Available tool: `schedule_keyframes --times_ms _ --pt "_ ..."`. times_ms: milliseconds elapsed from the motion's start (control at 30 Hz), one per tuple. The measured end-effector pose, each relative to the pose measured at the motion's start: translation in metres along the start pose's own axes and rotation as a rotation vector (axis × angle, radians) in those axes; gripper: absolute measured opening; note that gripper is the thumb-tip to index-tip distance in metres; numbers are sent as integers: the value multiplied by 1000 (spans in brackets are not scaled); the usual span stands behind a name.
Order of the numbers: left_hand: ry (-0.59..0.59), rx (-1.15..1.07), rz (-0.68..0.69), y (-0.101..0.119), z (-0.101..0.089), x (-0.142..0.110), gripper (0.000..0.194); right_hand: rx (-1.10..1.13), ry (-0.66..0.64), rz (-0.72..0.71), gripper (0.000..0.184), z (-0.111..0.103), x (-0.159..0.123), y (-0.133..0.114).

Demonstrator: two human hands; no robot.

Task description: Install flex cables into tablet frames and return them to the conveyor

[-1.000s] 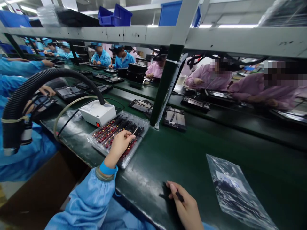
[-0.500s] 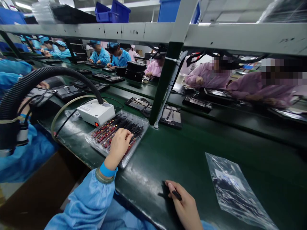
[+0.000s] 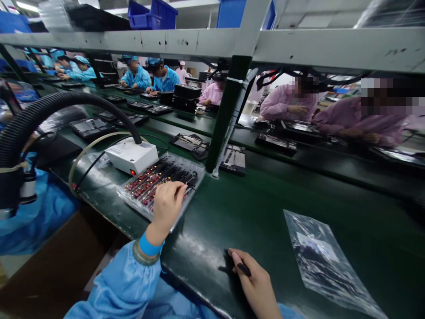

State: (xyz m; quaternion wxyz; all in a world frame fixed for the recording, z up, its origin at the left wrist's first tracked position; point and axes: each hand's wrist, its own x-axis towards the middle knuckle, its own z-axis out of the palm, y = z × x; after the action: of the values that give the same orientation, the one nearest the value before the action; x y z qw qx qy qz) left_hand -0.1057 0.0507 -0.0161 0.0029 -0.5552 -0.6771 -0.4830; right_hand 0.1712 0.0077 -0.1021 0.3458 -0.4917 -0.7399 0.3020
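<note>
Grip pinched on a pale stick [image 3: 186, 184], the left hand [image 3: 167, 204] now shows less of it, still over the clear tray [image 3: 137, 206] at eleven o'clock, right hand [image 3: 260, 285] clasping a dark tool [image 3: 244, 269].

in view are one white box [image 3: 132, 155], one ridged hose [image 3: 83, 99] and one clear tray [image 3: 201, 171].

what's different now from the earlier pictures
The left hand has drawn back slightly toward the person, by the tray. A co-worker's hands at far left are gone from view. The right hand still holds the black tool; the bag stayed put.
</note>
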Motion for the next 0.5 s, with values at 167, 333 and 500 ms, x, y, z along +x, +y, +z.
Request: schedule_keyframes --times_ms 167,333,500 --pt "-424 -578 -301 38 16 -45 22 -27 110 -97 27 5 -3 -8" --pt "-845 -826 -553 54 49 -91 38 -38 232 -244 17 10 -1 -20" --pt "-848 -846 -652 43 65 -108 52 -156 260 -421 26 13 7 -23"
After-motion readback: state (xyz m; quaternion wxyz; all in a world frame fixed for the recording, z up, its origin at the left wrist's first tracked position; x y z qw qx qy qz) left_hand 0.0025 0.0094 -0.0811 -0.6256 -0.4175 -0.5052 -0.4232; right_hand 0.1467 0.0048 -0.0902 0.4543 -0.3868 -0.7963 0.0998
